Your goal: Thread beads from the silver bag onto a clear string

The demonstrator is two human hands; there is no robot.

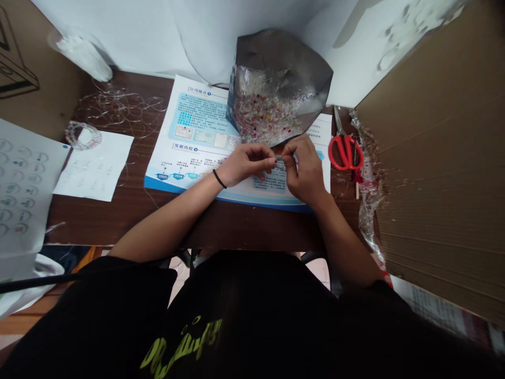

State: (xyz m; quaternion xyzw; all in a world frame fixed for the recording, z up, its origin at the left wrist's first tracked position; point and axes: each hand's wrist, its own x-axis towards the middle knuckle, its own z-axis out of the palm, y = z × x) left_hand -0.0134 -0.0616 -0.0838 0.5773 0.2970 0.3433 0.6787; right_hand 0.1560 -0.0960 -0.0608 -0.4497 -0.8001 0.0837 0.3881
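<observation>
My left hand (252,164), with a black band round its wrist, is closed in a pinch above the printed sheet (161,152). Facing it, my right hand (303,171) pinches too, its fingertips almost meeting those of the left. Something tiny and pale shows between the fingertips, too small to name. Just behind both hands stands an open bag (282,58), silvery grey inside, with many small red, white, pink and yellow beads (264,116) in it.
Red-handled scissors (346,152) lie at the right, beside crumpled clear plastic (369,210). Tangled clear thread (118,105), a beaded ring (83,136) and a white paper (94,171) are at the left. Cardboard (445,158) walls the right side.
</observation>
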